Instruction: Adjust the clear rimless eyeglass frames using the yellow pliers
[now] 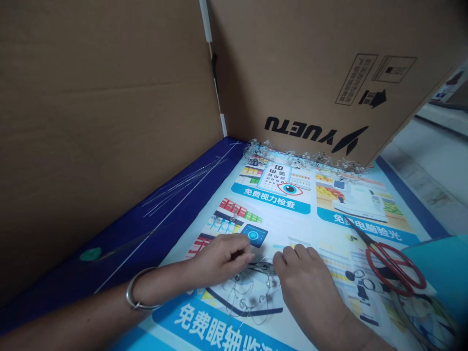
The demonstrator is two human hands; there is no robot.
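My left hand (226,256), with a metal bangle (132,290) on its wrist, is closed in a pinch. Its fingertips meet the jaws of small pliers (263,267), at what looks like thin wire too fine to make out clearly. Around the pliers' handles, mostly hidden, my right hand (305,275) is closed. Below the jaws hangs a tangle of thin wire with clear beads (252,298), over the printed sheet (292,239) that covers the table.
Scissors with red handles (397,270) lie at the right. Cardboard panels (109,97) stand along the left and back. A row of beaded wire pieces (307,158) lies along the back panel. Loose straight wires (186,183) and a green lump (90,254) are on the blue border.
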